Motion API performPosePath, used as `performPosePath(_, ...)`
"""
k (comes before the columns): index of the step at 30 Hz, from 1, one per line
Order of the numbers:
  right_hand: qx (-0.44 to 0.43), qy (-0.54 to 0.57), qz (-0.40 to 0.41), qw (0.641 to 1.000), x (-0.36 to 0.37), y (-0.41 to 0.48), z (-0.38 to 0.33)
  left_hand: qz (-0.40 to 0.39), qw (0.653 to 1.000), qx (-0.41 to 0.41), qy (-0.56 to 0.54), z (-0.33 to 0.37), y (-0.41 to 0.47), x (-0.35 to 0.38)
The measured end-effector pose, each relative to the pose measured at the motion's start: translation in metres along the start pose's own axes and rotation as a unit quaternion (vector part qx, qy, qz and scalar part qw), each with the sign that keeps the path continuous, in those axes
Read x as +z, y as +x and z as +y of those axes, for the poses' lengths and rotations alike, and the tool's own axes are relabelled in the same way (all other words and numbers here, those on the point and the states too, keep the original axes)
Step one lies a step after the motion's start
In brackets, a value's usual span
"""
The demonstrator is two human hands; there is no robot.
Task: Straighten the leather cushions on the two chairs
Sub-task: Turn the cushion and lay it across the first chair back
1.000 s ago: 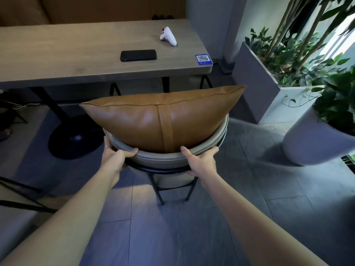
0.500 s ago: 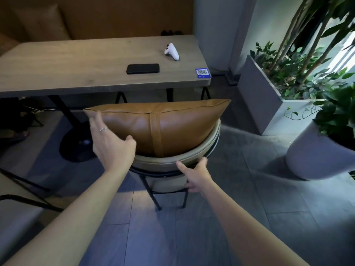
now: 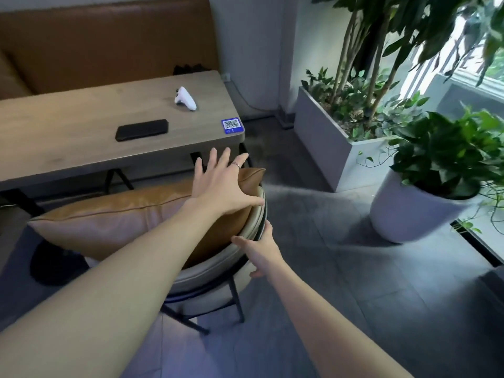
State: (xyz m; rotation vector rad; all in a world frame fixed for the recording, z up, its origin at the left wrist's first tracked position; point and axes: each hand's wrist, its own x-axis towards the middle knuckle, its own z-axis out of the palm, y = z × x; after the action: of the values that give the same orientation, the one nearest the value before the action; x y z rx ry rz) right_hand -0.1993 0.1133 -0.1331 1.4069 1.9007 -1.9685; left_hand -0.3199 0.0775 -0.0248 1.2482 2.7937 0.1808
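A tan leather cushion (image 3: 114, 222) lies along the curved beige backrest of a chair (image 3: 215, 266) with black metal legs, right below me. My left hand (image 3: 221, 186) reaches across over the cushion's right end, fingers spread wide, thumb against the backrest rim. My right hand (image 3: 261, 249) grips the outer right side of the backrest, thumb on top of the rim. My left forearm hides the cushion's middle. Only one chair is in view.
A wooden table (image 3: 68, 137) stands just beyond the chair with a black phone (image 3: 141, 130), a white controller (image 3: 185, 99) and a blue QR sticker (image 3: 231, 124). A brown bench (image 3: 109, 42) lies behind. A grey planter box (image 3: 327, 143) and a round white pot (image 3: 414, 214) stand right.
My left hand swept from the cushion's left end across to its right end. My right hand slid further right along the backrest. My view shifted right and up.
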Motion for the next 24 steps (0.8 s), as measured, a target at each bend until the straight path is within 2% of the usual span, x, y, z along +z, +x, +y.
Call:
performPosePath(3, 0.003, -0.059, 0.022, 0.998, 0.009, 0.018, -0.008, -0.031, 0.999, -0.017, -0.024, -0.004, 0.02, 0.009)
performPosePath(10, 0.068, -0.012, 0.003, 0.998, 0.004, 0.04, -0.023, 0.018, 0.999, -0.011, -0.025, 0.003, 0.02, 0.031)
performPosePath(24, 0.041, -0.02, -0.007, 0.999, 0.011, 0.013, -0.001, 0.026, 0.998, -0.049, -0.017, 0.007, -0.015, 0.026)
